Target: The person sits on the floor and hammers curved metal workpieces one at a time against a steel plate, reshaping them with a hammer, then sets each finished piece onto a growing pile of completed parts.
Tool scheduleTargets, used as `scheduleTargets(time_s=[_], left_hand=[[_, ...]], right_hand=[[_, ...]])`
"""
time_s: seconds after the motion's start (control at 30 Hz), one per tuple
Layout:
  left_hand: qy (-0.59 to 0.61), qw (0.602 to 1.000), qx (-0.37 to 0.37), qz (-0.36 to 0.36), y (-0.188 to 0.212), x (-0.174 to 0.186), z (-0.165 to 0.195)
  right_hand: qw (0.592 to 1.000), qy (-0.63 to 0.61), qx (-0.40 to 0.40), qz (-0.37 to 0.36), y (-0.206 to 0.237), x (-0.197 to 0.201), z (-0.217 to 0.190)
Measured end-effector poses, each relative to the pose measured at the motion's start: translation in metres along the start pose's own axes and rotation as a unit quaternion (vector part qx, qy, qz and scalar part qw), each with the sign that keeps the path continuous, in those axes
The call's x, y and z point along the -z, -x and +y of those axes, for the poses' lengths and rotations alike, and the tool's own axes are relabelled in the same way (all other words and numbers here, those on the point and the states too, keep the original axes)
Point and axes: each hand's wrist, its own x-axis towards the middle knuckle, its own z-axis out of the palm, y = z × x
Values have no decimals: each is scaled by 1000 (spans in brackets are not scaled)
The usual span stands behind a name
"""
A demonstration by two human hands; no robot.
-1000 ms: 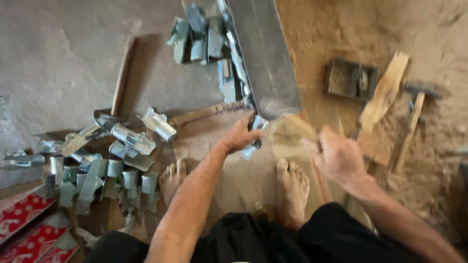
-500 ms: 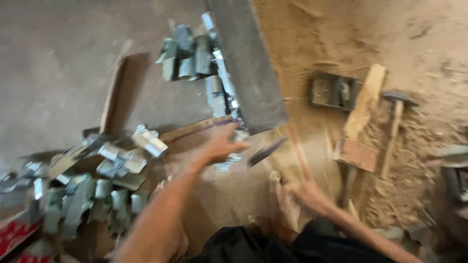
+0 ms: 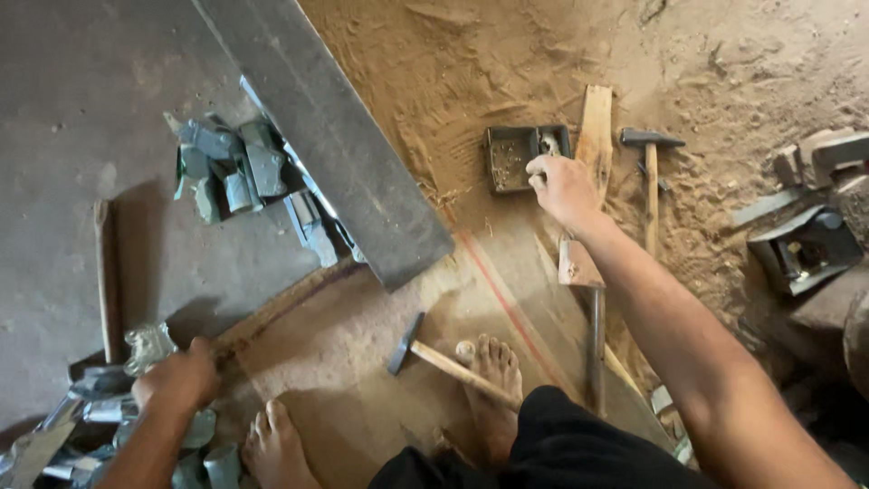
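My right hand [image 3: 563,186] has swung up to the tin [image 3: 523,154] at upper centre, fingers curled, perhaps pinching something, while my left hand [image 3: 179,378] now grips a metal piece [image 3: 149,347] lower left.

Grey metal sheet [image 3: 317,136], tan sandy ground [image 3: 724,72], red-lined brown board [image 3: 507,290], black trousers [image 3: 561,444].

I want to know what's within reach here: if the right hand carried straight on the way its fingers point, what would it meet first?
Likely the small dark metal tray; the right hand already hovers at its near corner, though contact is unclear.
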Motion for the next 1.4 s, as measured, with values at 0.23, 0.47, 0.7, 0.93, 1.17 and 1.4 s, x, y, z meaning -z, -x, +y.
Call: scheduleTargets(time_s=[0.23,0.47,0.7,0.93,1.17,1.4], left_hand=[[49,998,32,9,-13,15,-9],[401,899,18,172,-59,76,79],[536,820,33,197,-76,117,187],[512,853,2,99,-67,87,154],[878,436,-194,-16,-4,22,105],[945,245,-138,-165,36,-24,116]], right_hand=[[988,97,54,-103,-59,-25,-3],[946,198,66,-250,-83,-60,-4],[979,78,47,-182,-73,-56,2],[619,-739,-187,-188,-18,-18,37],[451,-849,-217,-166,13,-20,18],[391,-877,-134,-247,59,-1,-39]])
